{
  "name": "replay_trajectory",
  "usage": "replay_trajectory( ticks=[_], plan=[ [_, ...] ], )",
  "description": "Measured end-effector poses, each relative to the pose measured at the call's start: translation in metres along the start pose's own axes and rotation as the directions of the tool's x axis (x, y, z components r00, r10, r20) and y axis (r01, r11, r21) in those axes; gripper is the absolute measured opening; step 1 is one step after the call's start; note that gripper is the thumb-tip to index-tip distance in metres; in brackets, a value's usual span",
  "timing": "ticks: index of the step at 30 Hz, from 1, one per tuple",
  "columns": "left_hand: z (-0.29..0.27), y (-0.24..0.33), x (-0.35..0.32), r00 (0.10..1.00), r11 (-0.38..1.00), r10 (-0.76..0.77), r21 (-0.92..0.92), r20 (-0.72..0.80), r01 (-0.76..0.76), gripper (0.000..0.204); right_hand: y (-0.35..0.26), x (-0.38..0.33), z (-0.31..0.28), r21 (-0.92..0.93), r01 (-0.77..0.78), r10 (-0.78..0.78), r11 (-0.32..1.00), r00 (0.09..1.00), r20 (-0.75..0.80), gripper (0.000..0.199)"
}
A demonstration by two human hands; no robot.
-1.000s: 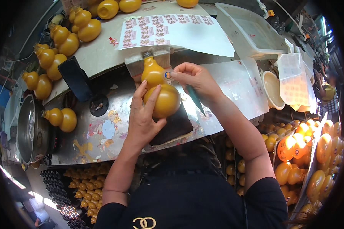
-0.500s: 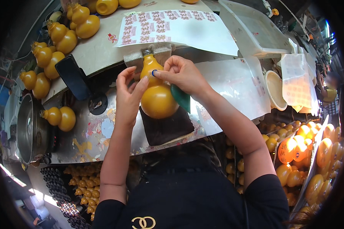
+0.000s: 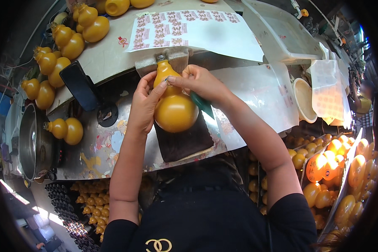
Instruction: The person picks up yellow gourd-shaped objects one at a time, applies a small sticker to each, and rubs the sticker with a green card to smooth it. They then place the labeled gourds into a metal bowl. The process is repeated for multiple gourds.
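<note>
Centre frame, on the bench (image 3: pixel 113 59): amber gourd bottle (image 3: pixel 174 107) lying on a dark mat (image 3: pixel 182 140), neck toward the top, cap (image 3: pixel 160 57) against a grey cloth (image 3: pixel 178 56). Mat's near edge at the bench's front lip, just above a black apron; little spare room there. Left of the mat, a strip of bare scuffed metal, then a black round disc (image 3: pixel 108 115) and a dark phone (image 3: pixel 80 86), tilted. Farther left, a lone gourd (image 3: pixel 67 130) beside a steel pot (image 3: pixel 33 143) at the frame's left edge. Upper left, more gourds (image 3: pixel 73 35) crowded along the bench's far edge. Top centre, a sticker sheet (image 3: pixel 193 29) just beyond the cloth; upper right, a white tray (image 3: pixel 281 33). Right of the mat, a clear plastic sheet (image 3: pixel 260 96) overhanging the bench edge, a cream bowl (image 3: pixel 303 101) beyond it. Lower right, below the bench, crates of gourds (image 3: pixel 332 168). Left hand (image 3: pixel 143 107) curled round the bottle's left flank, fingers up at the neck, thumb on the front, forearm rising straight from the lower edge. Right hand (image 3: pixel 197 82) reaching in from the right, fingertips pinched on a small label at the neck, a green scraper (image 3: pixel 202 105) tucked under the palm, wrist bent, forearm slanting to lower right.
</note>
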State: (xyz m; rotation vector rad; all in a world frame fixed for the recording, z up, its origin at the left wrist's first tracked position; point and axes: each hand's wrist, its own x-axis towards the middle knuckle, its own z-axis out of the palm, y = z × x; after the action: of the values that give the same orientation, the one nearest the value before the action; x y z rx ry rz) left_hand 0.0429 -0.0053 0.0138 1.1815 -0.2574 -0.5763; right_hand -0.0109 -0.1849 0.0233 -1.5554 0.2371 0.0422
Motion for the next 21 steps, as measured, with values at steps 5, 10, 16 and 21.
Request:
replay_trajectory(
  ticks=[5, 10, 16, 21],
  plan=[
    [-0.0033, -0.0021, 0.0003, 0.999, 0.998, -0.022, -0.059, 0.024, 0.023, 0.052, 0.0011, 0.0004, -0.0001, 0.069, -0.005, 0.003, 0.998, 1.0, 0.022, 0.05],
    [0.0023, 0.0006, -0.0011, 1.0, 0.999, -0.021, -0.044, 0.006, 0.021, 0.052, 0.0014, 0.0016, 0.0003, 0.033, -0.033, 0.033, 0.999, 0.999, -0.003, 0.051],
    [0.0003, -0.0004, -0.0014, 1.0, 0.999, -0.028, -0.041, 0.013, 0.028, 0.053, 0.0003, -0.0009, 0.003, 0.019, -0.02, 0.021, 1.0, 0.999, -0.031, 0.048],
    [0.0005, 0.0006, -0.0008, 0.999, 0.996, -0.041, -0.077, 0.022, 0.043, 0.051, -0.0006, -0.0007, 0.0032, 0.018, 0.002, -0.001, 1.0, 1.0, -0.026, 0.046]
  ],
)
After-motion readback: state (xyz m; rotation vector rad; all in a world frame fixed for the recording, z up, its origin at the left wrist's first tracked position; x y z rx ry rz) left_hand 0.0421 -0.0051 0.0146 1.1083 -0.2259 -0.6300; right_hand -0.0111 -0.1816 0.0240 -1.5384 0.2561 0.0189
